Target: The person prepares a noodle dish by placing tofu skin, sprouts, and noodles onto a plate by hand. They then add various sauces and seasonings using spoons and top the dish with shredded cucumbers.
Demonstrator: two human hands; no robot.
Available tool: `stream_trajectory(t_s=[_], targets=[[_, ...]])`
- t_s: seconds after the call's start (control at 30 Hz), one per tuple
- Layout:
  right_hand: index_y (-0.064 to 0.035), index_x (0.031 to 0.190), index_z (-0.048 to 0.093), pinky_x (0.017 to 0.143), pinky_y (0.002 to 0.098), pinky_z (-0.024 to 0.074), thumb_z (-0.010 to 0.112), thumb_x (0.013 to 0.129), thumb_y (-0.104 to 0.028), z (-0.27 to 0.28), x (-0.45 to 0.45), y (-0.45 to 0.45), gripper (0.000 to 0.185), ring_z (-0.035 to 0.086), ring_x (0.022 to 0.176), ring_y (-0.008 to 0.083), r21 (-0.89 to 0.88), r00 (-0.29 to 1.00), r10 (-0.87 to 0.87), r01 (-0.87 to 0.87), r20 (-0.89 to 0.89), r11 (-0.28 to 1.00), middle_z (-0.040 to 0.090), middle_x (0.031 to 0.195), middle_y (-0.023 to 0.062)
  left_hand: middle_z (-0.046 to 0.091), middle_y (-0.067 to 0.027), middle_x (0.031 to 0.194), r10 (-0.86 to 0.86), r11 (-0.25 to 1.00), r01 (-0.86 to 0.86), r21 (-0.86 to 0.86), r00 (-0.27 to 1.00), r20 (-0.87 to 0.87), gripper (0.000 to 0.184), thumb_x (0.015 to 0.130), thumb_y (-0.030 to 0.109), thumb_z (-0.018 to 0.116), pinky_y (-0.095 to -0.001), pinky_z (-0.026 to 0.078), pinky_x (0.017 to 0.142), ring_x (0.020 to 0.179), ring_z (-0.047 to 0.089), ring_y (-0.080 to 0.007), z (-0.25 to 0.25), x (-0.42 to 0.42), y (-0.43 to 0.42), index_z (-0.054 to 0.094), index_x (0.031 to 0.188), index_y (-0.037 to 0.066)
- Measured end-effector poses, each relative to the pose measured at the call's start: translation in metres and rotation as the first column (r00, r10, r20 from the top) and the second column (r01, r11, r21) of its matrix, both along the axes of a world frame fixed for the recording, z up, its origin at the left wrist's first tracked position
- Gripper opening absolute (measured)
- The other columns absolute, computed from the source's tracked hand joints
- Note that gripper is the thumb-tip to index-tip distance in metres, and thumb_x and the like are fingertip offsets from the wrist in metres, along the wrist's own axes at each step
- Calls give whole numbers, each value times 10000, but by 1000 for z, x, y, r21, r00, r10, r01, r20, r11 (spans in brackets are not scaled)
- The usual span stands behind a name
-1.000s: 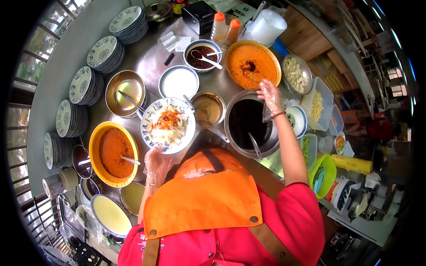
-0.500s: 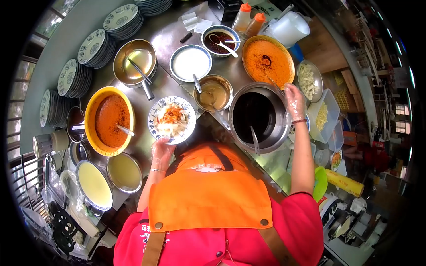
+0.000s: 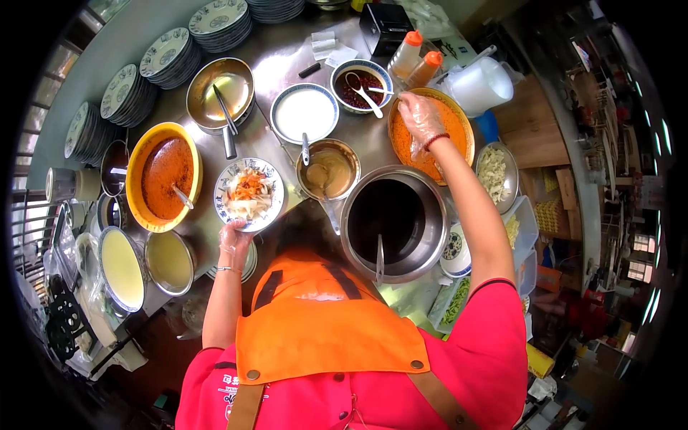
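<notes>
My left hand (image 3: 233,238), in a clear plastic glove, grips the near rim of a patterned plate (image 3: 275,204). Pale, flat strips of food (image 3: 249,204) lie on it, topped with orange sauce. My right hand (image 3: 421,118), also gloved, is over the far part of a yellow-rimmed bowl of orange sauce (image 3: 408,147). Its fingers are curled together, and what they hold is hidden behind the hand. Just nearer stands a large steel bowl of dark liquid (image 3: 430,233) with a spoon (image 3: 380,258) in it.
Beside the plate are a yellow bowl of red-orange sauce (image 3: 170,172), a steel pan (image 3: 236,79) and a bowl of tan paste (image 3: 330,172). A white-filled bowl (image 3: 304,111) and a chili sauce bowl (image 3: 358,86) stand farther back. Stacked plates (image 3: 165,54) line the far left.
My right hand has moved left and away from me, from the orange sauce bowl's near edge to over its far part. The left hand still holds the plate. The view has shifted slightly.
</notes>
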State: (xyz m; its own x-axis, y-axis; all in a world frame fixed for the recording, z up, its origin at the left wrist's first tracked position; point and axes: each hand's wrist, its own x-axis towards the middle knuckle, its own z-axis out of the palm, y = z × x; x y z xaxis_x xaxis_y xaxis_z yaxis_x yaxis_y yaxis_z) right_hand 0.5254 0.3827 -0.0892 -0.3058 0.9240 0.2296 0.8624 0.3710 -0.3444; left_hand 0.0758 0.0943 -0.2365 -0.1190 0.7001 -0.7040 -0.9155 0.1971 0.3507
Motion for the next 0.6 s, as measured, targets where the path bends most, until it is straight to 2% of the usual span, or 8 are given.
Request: stream_trajectory(t_s=[0.13, 0.23, 0.3, 0.4, 0.43, 0.5, 0.57, 0.6], targets=[[-23, 1010, 683, 841, 480, 529, 547, 896, -137, -19, -21, 68, 211, 664, 912, 409, -13, 981, -62, 65, 184, 998, 684, 946, 244, 512, -254, 1330, 26, 994, -36, -104, 994, -102, 671, 707, -76, 488, -559, 471, 1038, 1217, 535, -410, -3, -8, -10, 389, 1371, -60], [-13, 996, 697, 864, 474, 528, 557, 880, -124, -36, -30, 110, 213, 665, 956, 408, -145, 930, -121, 181, 348, 973, 689, 990, 243, 514, -229, 1308, 20, 984, -47, -172, 988, -156, 601, 756, -44, 483, -481, 518, 968, 1172, 563, -327, -10, -19, -29, 433, 1355, -23], [-10, 1054, 639, 906, 491, 504, 510, 877, -113, -46, -32, 129, 242, 637, 1011, 450, -239, 920, -124, 224, 373, 945, 670, 1029, 276, 531, -193, 1268, -5, 970, -22, -243, 994, -108, 545, 777, -34, 491, -444, 519, 953, 1152, 565, -278, 23, -17, -36, 469, 1322, -8], [3, 1143, 636, 964, 474, 489, 494, 874, -95, -74, -33, 159, 319, 613, 1114, 425, -357, 911, -181, 320, 370, 878, 647, 1147, 277, 528, -142, 1222, -297, 916, 38, -398, 732, -613, 513, 818, -8, 518, -392, 503, 941, 1124, 547, -214, 90, 0, -41, 469, 1328, 24], [-2, 1142, 644, 967, 473, 488, 490, 881, -105, -79, -33, 164, 320, 612, 1118, 421, -385, 901, -175, 337, 397, 859, 644, 1153, 277, 548, -100, 1144, -334, 942, 173, -287, 554, -763, 429, 873, -1, 533, -348, 488, 941, 1046, 559, -182, 117, 8, -35, 496, 1299, 34], [-13, 1141, 660, 975, 470, 485, 481, 894, -126, -88, -33, 172, 325, 611, 1126, 413, -437, 879, -159, 371, 449, 819, 638, 1166, 277, 576, -83, 1087, -350, 903, 404, -147, 492, -797, 357, 930, -2, 510, -323, 492, 927, 991, 579, -165, 142, 15, 2, 514, 1286, 23], [-67, 1144, 684, 977, 462, 481, 490, 912, -189, -96, -26, 177, 326, 606, 1127, 409, -440, 881, -202, 398, 428, 805, 642, 1169, 254, 606, -80, 1076, -373, 822, 545, -164, 298, -879, 327, 968, -6, 481, -305, 485, 954, 1009, 603, -165, 148, 24, 56, 518, 1292, 4], [-71, 1145, 683, 974, 459, 479, 503, 911, -204, -103, -20, 181, 324, 603, 1127, 406, -446, 897, -199, 376, 394, 812, 643, 1170, 245, 600, -99, 1126, -383, 808, 577, -122, 355, -853, 358, 979, 12, 477, -306, 479, 974, 1055, 599, -173, 139, 30, 82, 487, 1337, 3]])
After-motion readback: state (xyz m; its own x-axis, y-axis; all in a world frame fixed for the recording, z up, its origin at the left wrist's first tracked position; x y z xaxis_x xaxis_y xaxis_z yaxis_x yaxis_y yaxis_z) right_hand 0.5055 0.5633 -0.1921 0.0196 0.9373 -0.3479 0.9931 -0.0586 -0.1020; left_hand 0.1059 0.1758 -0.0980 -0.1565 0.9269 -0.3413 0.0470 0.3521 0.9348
